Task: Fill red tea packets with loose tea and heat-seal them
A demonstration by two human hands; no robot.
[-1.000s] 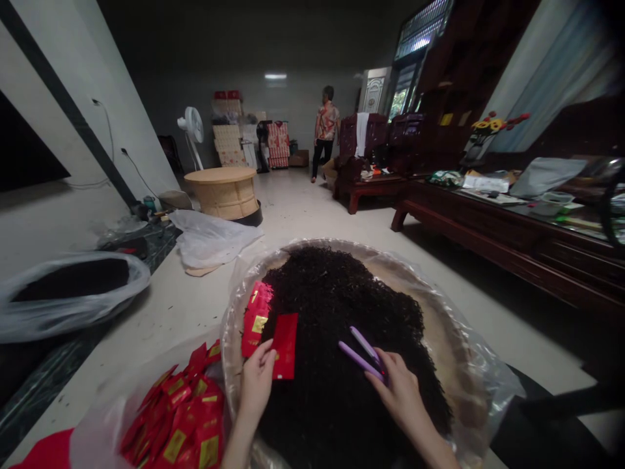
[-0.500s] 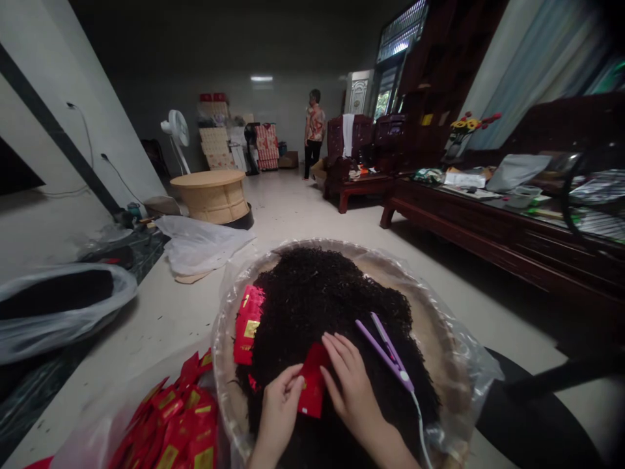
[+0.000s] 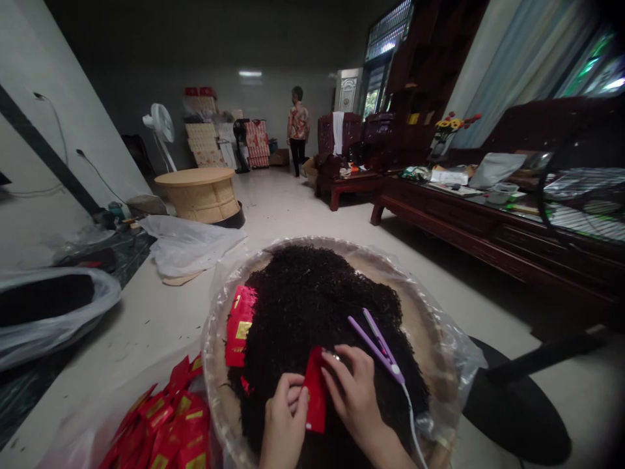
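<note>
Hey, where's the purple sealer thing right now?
In the head view, the purple tool lies open on the dark heap, right of the right hand, its white cord trailing toward the bottom edge.

No wording, brand or number is legible. Judged from the middle of the round tray point(image 3: 442, 339), the red packets point(image 3: 236, 348) between nine and ten o'clock and the bagged packets point(image 3: 170, 423) between eight and nine bear gold patches, their print too small to read. The held packet point(image 3: 316, 407) shows an unreadable white mark point(image 3: 308, 425) at seven o'clock on its face.
</note>
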